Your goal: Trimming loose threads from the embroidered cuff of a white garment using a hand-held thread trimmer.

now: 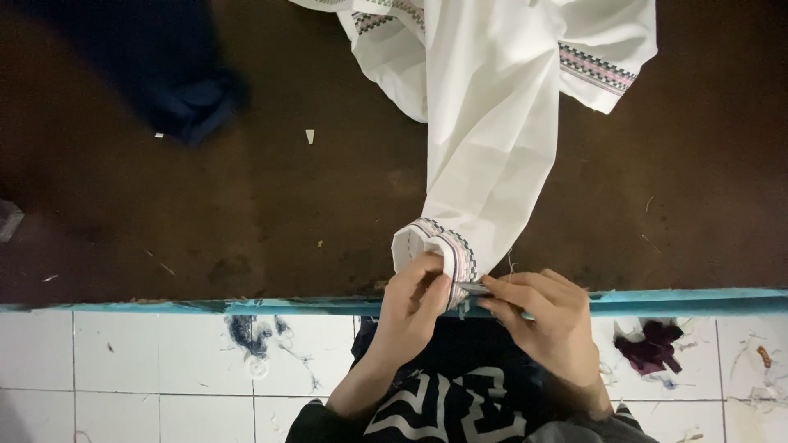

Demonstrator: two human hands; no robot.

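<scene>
1. A white cloth garment with a striped, patterned cuff (484, 164) lies on a dark brown table top (246, 213). One sleeve runs down to the near edge of the table.
2. The cuff end of that sleeve (435, 246) sits right at the table's edge, just above both hands.
3. The left hand (414, 303) pinches the cuff. Its fingers are curled tight around the folded cloth.
4. The right hand (546, 316) holds a small thin metal tool (474, 288) with closed fingers. The tip of the tool touches the cuff, right beside the left thumb (it is too small to tell what kind of tool it is).
5. The two hands nearly touch each other, and they hide part of the cuff.
6. A bright blue strip (698, 299) runs along the near edge of the table.
7. A dark blue cloth (180, 90) lies far off at the top left of the table, and it looks blurry.
8. A tiny pale scrap (309, 136) lies on the table between the dark blue cloth and the white garment.
9. Below the table is a white tiled floor (123, 361) with loose threads on it.
10. A dark purple cloth scrap (652, 344) lies on the floor to the right.
</scene>
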